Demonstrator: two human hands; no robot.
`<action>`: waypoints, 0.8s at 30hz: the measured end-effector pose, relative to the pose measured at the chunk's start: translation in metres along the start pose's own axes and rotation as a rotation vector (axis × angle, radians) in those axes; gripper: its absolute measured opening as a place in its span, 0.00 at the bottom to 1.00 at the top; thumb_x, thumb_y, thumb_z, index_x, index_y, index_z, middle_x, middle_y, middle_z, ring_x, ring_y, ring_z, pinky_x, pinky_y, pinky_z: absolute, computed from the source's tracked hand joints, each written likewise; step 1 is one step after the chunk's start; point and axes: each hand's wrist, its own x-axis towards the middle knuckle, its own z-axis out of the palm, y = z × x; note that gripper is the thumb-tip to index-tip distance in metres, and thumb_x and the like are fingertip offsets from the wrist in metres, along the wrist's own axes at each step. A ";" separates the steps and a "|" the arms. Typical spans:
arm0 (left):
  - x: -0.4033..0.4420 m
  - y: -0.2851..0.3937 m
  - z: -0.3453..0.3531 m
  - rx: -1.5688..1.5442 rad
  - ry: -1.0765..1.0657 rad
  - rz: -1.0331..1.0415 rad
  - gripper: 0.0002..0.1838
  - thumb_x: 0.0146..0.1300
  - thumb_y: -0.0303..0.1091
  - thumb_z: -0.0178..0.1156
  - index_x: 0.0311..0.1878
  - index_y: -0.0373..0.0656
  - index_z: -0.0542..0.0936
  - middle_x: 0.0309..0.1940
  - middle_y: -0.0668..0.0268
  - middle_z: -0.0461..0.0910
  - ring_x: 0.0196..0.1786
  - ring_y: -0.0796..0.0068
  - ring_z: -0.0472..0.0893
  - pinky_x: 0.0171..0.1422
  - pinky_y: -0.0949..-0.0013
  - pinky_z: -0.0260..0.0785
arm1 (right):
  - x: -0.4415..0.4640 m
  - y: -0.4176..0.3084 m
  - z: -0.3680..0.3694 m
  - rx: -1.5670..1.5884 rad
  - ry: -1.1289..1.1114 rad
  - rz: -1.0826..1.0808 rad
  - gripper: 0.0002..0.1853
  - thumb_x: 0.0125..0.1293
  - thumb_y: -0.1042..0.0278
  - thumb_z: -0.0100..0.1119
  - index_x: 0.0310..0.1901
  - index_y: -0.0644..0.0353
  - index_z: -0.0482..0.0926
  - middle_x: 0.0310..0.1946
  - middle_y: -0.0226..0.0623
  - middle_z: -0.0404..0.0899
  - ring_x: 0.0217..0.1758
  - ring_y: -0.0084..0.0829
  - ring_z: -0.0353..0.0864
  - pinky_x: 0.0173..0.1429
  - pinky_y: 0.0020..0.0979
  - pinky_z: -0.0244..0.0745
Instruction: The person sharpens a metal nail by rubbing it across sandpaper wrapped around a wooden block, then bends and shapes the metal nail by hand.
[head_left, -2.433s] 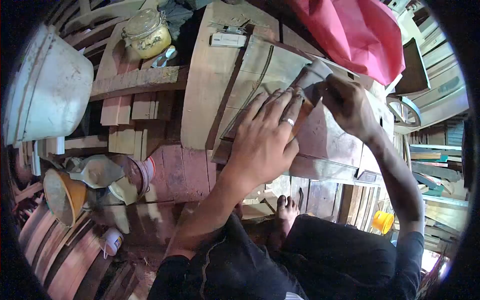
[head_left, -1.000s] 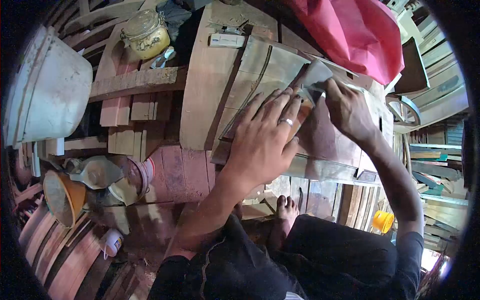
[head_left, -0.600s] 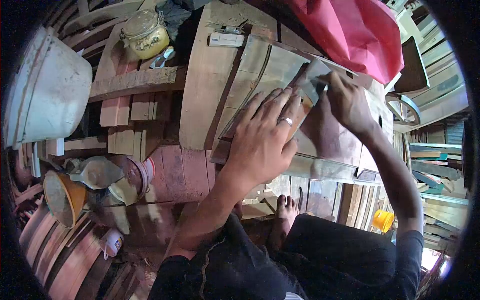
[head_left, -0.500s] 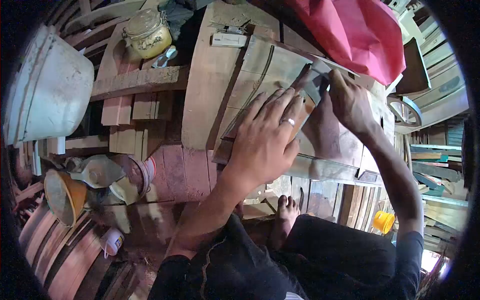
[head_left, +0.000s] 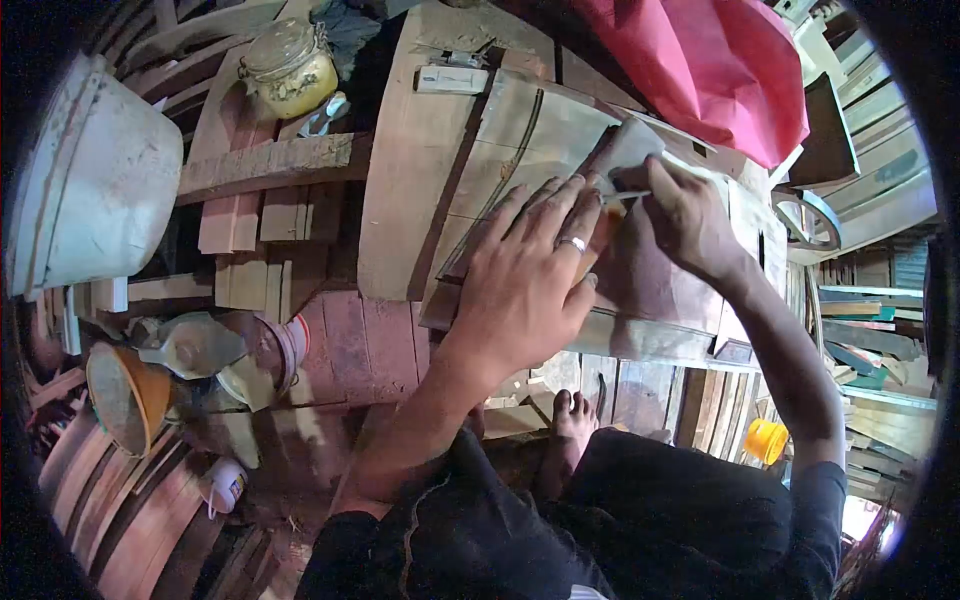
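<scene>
My left hand (head_left: 525, 280), with a ring on one finger, lies flat with fingers stretched out on a wooden panel (head_left: 570, 130). A dark curved line runs along the panel's far left part. My right hand (head_left: 692, 215) is closed on a thin flat scraper (head_left: 627, 195), just right of my left fingertips. Its pale edge shows thin against the panel; the rest is hidden by my fingers. An orange-brown patch shows on the surface between the two hands. Shadow from my right arm falls across the panel.
Red cloth (head_left: 715, 75) hangs over the far right edge. At left are a large white tub (head_left: 105, 180), a jar of yellowish stuff (head_left: 290, 75) and an orange funnel-like container (head_left: 128, 400). A yellow bucket (head_left: 765, 440) stands at lower right. Wood pieces lie all around.
My right hand has turned and shifted slightly, and the scraper has tilted from showing its broad face to showing its thin edge. My left hand stays nearly in place.
</scene>
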 end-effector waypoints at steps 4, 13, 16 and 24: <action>0.002 0.000 -0.001 -0.006 -0.010 -0.004 0.43 0.63 0.40 0.67 0.81 0.38 0.67 0.77 0.49 0.70 0.79 0.43 0.69 0.86 0.46 0.56 | 0.012 0.027 0.001 -0.002 0.133 0.065 0.14 0.65 0.77 0.61 0.52 0.60 0.76 0.45 0.56 0.83 0.49 0.66 0.84 0.48 0.54 0.81; 0.001 0.000 -0.001 0.004 0.003 0.004 0.42 0.64 0.40 0.66 0.81 0.38 0.68 0.77 0.49 0.70 0.78 0.42 0.69 0.86 0.46 0.57 | 0.007 0.025 -0.003 -0.070 0.140 0.025 0.13 0.66 0.72 0.65 0.51 0.59 0.78 0.44 0.50 0.84 0.46 0.60 0.86 0.48 0.52 0.82; 0.000 0.002 -0.002 -0.010 0.009 -0.018 0.42 0.64 0.40 0.67 0.81 0.38 0.68 0.77 0.49 0.70 0.78 0.41 0.69 0.85 0.46 0.58 | -0.001 0.015 0.002 0.001 0.145 0.081 0.13 0.65 0.73 0.65 0.50 0.59 0.78 0.44 0.51 0.84 0.47 0.60 0.86 0.48 0.52 0.82; 0.001 0.000 -0.002 -0.004 -0.001 -0.005 0.42 0.64 0.39 0.66 0.82 0.39 0.67 0.78 0.49 0.69 0.78 0.43 0.69 0.86 0.46 0.57 | 0.000 0.024 -0.005 -0.066 0.040 0.149 0.14 0.68 0.80 0.59 0.55 0.65 0.80 0.43 0.55 0.85 0.46 0.61 0.87 0.50 0.47 0.82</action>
